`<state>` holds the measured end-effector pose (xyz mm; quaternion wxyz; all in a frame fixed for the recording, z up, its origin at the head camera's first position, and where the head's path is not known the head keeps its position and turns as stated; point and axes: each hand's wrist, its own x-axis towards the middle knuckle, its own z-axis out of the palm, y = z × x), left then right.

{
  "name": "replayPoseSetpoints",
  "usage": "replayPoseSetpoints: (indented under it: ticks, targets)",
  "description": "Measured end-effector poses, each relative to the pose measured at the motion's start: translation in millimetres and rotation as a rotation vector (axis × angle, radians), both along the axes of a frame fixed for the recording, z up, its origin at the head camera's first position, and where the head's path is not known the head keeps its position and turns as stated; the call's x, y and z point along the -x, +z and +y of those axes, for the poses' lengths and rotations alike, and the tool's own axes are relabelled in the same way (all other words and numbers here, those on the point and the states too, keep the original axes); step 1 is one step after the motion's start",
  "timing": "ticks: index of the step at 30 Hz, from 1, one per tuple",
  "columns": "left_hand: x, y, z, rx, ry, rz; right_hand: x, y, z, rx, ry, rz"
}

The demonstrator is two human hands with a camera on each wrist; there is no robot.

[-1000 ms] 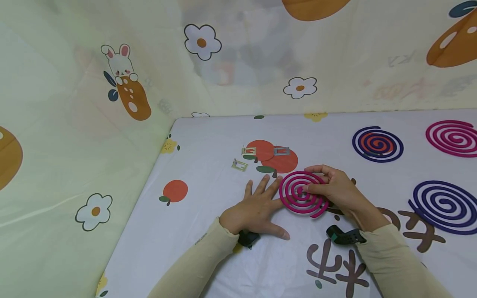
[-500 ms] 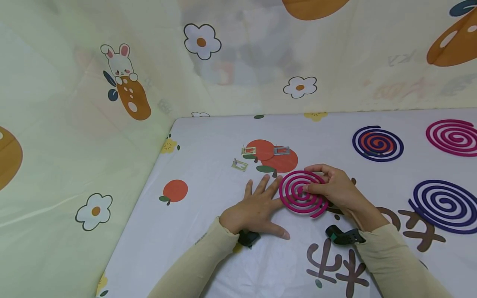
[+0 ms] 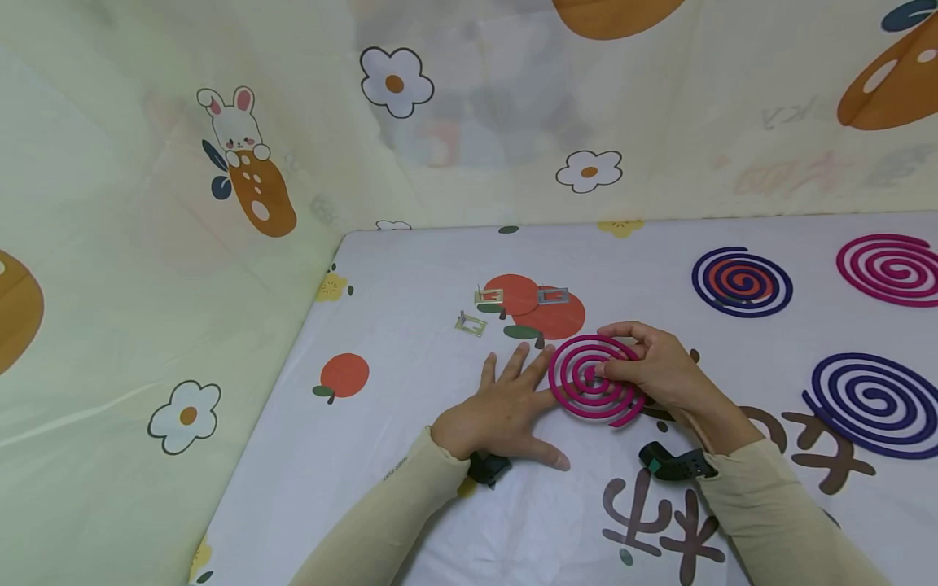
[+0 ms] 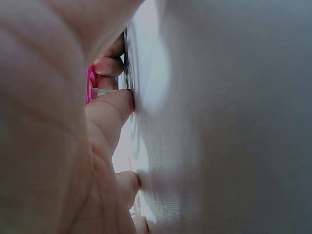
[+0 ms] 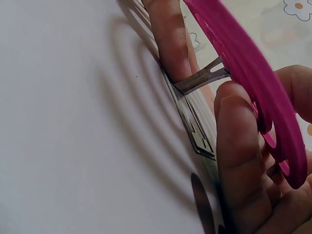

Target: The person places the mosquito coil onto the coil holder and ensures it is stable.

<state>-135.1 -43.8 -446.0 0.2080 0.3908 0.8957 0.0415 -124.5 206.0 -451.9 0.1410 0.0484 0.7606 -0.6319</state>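
Note:
My right hand [image 3: 663, 370] pinches a pink mosquito coil [image 3: 590, 374], thumb on top near its centre. In the right wrist view, the upright prong of a thin metal coil stand [image 5: 199, 82] meets the underside of the tilted coil. That stand's flat base lies on the table. Fingers spread, my left hand [image 3: 506, 415] rests palm down to the left of the coil, and its index finger reaches beneath the coil. A fingertip [image 5: 170, 53] touches the stand's base in the right wrist view. From the head view, the coil hides this stand.
Behind the left hand lie three metal stands: one [image 3: 488, 297], a second [image 3: 553, 296] and a third [image 3: 471, 325]. To the right are a dark blue coil [image 3: 744, 282], another pink coil [image 3: 897, 271] and another blue coil [image 3: 875, 399]. Printed sheeting [image 3: 484, 195] walls the back and left.

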Motion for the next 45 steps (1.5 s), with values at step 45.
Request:
replayPoseSetpoints:
  ticks: [45]
  targets:
    - [14.7,8.0,-1.4,-0.209,0.089,0.102,-6.1,5.8,12.1,-0.208,0.017,0.103]
